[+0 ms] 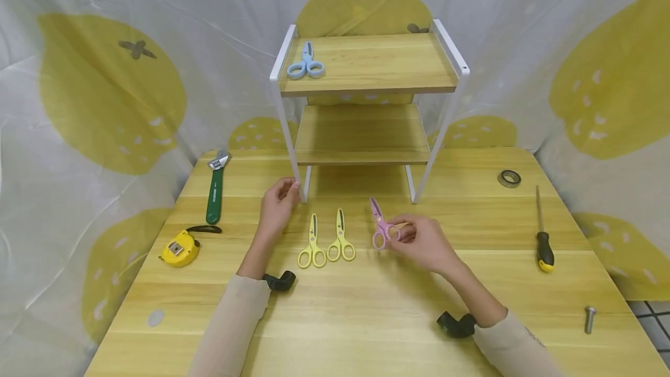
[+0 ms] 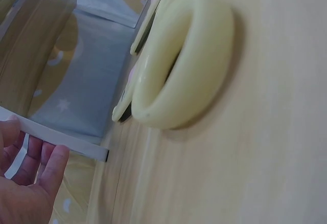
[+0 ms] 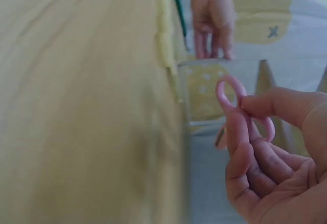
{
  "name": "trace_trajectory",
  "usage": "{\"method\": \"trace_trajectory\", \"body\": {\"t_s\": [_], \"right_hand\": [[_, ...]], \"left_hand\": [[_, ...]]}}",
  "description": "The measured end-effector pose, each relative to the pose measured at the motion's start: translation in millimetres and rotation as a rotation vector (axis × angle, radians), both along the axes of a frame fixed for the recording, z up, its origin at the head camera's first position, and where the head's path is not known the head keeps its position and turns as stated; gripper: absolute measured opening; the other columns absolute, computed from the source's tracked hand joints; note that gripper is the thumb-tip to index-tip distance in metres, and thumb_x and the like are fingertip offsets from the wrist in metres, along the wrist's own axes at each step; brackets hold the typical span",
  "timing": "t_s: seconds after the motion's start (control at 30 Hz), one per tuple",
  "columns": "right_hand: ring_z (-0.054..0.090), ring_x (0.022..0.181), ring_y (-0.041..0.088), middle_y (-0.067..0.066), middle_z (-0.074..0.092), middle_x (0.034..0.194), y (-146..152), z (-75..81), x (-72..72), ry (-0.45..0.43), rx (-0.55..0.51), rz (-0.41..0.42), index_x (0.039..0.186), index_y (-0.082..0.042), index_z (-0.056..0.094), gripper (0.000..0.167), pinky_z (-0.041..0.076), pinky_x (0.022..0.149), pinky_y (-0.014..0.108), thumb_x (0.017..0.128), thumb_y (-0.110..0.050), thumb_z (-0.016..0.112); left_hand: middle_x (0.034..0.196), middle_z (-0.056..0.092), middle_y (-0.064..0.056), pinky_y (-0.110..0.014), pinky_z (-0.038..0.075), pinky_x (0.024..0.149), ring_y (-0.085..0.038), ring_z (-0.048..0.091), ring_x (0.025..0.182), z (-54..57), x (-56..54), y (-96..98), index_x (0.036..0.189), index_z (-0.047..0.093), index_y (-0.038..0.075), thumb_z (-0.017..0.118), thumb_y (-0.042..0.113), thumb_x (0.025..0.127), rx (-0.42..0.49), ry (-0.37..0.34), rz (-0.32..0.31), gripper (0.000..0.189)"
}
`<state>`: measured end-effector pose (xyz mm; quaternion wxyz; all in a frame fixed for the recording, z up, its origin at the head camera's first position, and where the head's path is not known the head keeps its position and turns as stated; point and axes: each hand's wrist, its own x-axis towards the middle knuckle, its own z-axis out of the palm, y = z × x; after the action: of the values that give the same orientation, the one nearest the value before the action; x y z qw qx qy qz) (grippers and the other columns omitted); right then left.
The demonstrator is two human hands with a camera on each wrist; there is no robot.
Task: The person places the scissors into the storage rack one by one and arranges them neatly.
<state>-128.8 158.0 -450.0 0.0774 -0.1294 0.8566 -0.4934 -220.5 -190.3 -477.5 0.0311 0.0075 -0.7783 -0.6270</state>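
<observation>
My right hand [image 1: 425, 243] pinches pink scissors [image 1: 384, 229] by a handle loop, between thumb and fingers, blades pointing away from me. The right wrist view shows the pink loops [image 3: 233, 88] held up off the tabletop. At the shelf's front left leg, my left hand [image 1: 278, 205] grips the white metal; in the left wrist view its thumb and fingers lie around that leg [image 2: 64, 138]. Two yellow scissors, one on the left [image 1: 312, 246] and one beside it [image 1: 341, 240], lie between the hands. Light blue scissors [image 1: 306, 64] rest on the top board [image 1: 377, 63] of the shelf.
Along the left side lie an adjustable wrench [image 1: 215, 191], a yellow tape measure [image 1: 180, 249] and a grey disc [image 1: 155, 318]. Toward the right are a tape roll [image 1: 509, 178], a screwdriver [image 1: 544, 249] and a bolt [image 1: 590, 320]. The shelf's lower board [image 1: 363, 138] sits beneath the top one.
</observation>
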Motion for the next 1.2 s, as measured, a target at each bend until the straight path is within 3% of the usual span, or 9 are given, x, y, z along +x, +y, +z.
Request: {"method": "trace_trajectory", "body": {"t_s": [0.3, 0.6, 0.77, 0.93, 1.03, 1.2], "right_hand": [[0.071, 0.077, 0.018, 0.001, 0.075, 0.084, 7, 76.5, 8.9, 0.092, -0.137, -0.031, 0.124, -0.014, 0.071, 0.038, 0.060, 0.064, 0.024, 0.088, -0.017, 0.083], [0.071, 0.074, 0.019, 0.000, 0.077, 0.086, -3, 157.0, 4.0, 0.270, -0.292, -0.009, 0.124, -0.004, 0.070, 0.039, 0.060, 0.064, 0.022, 0.087, -0.004, 0.082], [0.068, 0.077, 0.019, 0.000, 0.078, 0.092, -11, 199.1, -16.0, 0.344, -0.304, -0.042, 0.128, -0.003, 0.068, 0.041, 0.059, 0.064, 0.020, 0.089, -0.004, 0.081], [0.066, 0.082, 0.019, -0.001, 0.078, 0.093, -20, 233.6, -46.3, 0.335, -0.263, -0.121, 0.129, -0.009, 0.069, 0.041, 0.055, 0.068, 0.020, 0.090, -0.016, 0.081], [0.062, 0.079, 0.016, -0.002, 0.076, 0.087, -24, 246.2, -67.9, 0.315, -0.207, -0.166, 0.129, -0.013, 0.070, 0.041, 0.048, 0.067, 0.025, 0.090, -0.023, 0.081], [0.052, 0.074, 0.012, -0.003, 0.069, 0.082, -32, 257.0, -102.5, 0.238, -0.123, -0.216, 0.130, -0.015, 0.069, 0.044, 0.039, 0.059, 0.027, 0.090, -0.028, 0.080]], "left_hand": [[0.132, 0.062, -0.027, -0.030, 0.060, 0.102, -0.040, 0.061, 0.127, 1.3, -0.9, 1.9, 0.130, 0.061, 0.001, 0.061, 0.038, 0.104, 0.026, 0.004, -0.006, 0.046], [0.134, 0.060, -0.029, -0.028, 0.060, 0.102, -0.040, 0.061, 0.128, 1.1, 0.7, 2.2, 0.131, 0.060, -0.002, 0.060, 0.038, 0.105, 0.027, 0.000, -0.001, 0.048], [0.132, 0.061, -0.027, -0.027, 0.060, 0.101, -0.039, 0.062, 0.126, 1.5, 0.7, 1.6, 0.131, 0.060, -0.002, 0.059, 0.038, 0.105, 0.020, -0.001, 0.001, 0.047], [0.134, 0.060, -0.026, -0.026, 0.059, 0.102, -0.038, 0.060, 0.129, 2.4, 0.4, 0.8, 0.134, 0.059, -0.001, 0.058, 0.035, 0.106, 0.040, -0.033, 0.005, 0.045], [0.135, 0.059, -0.027, -0.025, 0.059, 0.102, -0.039, 0.060, 0.130, 5.6, 2.5, 2.2, 0.135, 0.059, -0.002, 0.058, 0.034, 0.106, 0.042, -0.041, 0.004, 0.045], [0.130, 0.062, -0.024, -0.022, 0.060, 0.099, -0.036, 0.063, 0.125, -2.0, 0.7, 2.2, 0.131, 0.062, 0.002, 0.061, 0.043, 0.103, 0.027, -0.012, 0.014, 0.050]]}}
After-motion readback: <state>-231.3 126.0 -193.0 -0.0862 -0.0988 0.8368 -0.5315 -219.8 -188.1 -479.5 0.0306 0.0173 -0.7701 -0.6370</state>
